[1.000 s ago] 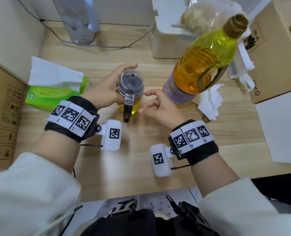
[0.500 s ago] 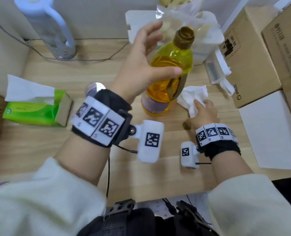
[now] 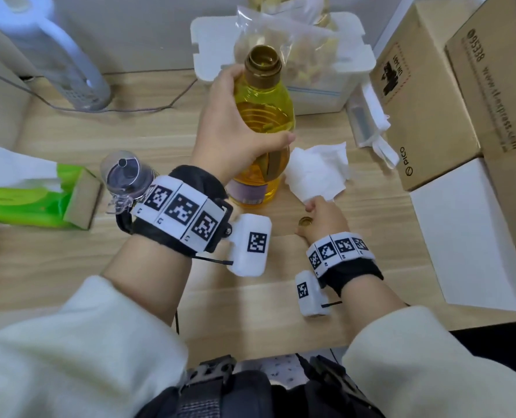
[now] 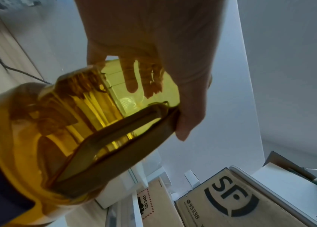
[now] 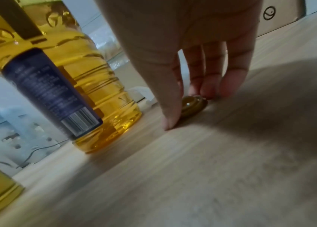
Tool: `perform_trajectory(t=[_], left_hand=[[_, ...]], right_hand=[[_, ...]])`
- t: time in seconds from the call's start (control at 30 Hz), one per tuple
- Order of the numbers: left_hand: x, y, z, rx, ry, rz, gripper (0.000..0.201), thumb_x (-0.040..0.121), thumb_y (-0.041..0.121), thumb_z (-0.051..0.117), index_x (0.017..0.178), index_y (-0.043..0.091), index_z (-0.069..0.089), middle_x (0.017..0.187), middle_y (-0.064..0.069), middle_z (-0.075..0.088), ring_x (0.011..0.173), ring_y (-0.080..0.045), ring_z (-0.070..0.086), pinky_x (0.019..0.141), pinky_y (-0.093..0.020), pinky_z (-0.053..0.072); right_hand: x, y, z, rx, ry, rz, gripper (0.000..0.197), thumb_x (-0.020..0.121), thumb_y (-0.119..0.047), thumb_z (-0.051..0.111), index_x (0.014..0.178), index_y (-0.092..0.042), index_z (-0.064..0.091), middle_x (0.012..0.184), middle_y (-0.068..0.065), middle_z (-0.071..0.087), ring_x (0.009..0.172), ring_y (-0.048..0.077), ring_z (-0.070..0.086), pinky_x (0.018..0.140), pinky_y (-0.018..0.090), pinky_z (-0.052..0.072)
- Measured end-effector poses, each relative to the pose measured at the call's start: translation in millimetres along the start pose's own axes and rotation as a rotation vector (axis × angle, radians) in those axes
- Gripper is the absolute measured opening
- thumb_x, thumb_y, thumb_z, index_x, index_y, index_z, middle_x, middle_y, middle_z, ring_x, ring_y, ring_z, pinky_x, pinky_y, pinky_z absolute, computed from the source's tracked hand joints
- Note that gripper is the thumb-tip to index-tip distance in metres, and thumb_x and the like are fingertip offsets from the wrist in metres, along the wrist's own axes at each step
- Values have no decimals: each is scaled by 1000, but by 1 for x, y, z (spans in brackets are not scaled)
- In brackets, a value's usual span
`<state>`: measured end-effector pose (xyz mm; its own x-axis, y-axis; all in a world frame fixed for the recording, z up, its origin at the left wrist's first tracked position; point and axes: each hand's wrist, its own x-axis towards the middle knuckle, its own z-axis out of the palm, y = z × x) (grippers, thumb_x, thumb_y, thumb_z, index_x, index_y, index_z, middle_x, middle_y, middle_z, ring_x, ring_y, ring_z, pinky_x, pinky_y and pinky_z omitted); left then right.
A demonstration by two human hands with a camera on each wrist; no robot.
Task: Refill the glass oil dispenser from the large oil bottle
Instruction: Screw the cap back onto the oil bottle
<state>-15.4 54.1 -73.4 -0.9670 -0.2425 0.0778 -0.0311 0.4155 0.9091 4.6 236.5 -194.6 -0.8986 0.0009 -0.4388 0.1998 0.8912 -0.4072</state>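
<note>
- Pale wood-grain desk [image 3: 148, 276] fills the scene, crowded at the back with cardboard boxes [image 3: 425, 110], a white tub [image 3: 356, 67] holding a plastic bag, and a green tissue pack [image 3: 33, 203] at your left.
- Your left hand [image 3: 232, 128] is wrapped round the shoulder of the large oil bottle [image 3: 262, 110], fingers curled behind it and thumb across the front. The bottle stands upright on the desk, mouth uncapped, mostly full of yellow oil.
- Your right hand [image 3: 323, 218] rests low on the desk just right of the bottle's base. Its fingertips [image 5: 208, 90] touch a small gold cap [image 5: 192, 106] lying flat; the thumb is planted beside it. I cannot tell whether the cap is actually pinched.
- The glass oil dispenser [image 3: 127, 176] stands left of the bottle, partly hidden behind your left wrist, its clear domed lid on.
- A crumpled white tissue [image 3: 317, 170] lies just right of the bottle.
- Handling, as a judgement: the bottle looks heavy and its smooth plastic may be oily, so one hand at the shoulder could slip. The brown carry handle [image 4: 118, 138] on its side looks like the firmer hold, with a second hand low on the body when tilting.
- The dispenser is glass, light and breakable; steady it by the body before pouring.
</note>
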Motion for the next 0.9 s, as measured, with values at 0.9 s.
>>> perform_trajectory(t=[0.9], left_hand=[[-16, -3, -10, 3, -117, 4, 91, 47, 37, 86, 125, 21, 41, 125, 0, 54, 116, -17, 51, 100, -40, 45]], right_hand=[[-58, -134, -155, 578, 186, -675, 45, 73, 1, 69, 104, -22, 46, 99, 0, 61, 88, 14, 64, 86, 27, 54]])
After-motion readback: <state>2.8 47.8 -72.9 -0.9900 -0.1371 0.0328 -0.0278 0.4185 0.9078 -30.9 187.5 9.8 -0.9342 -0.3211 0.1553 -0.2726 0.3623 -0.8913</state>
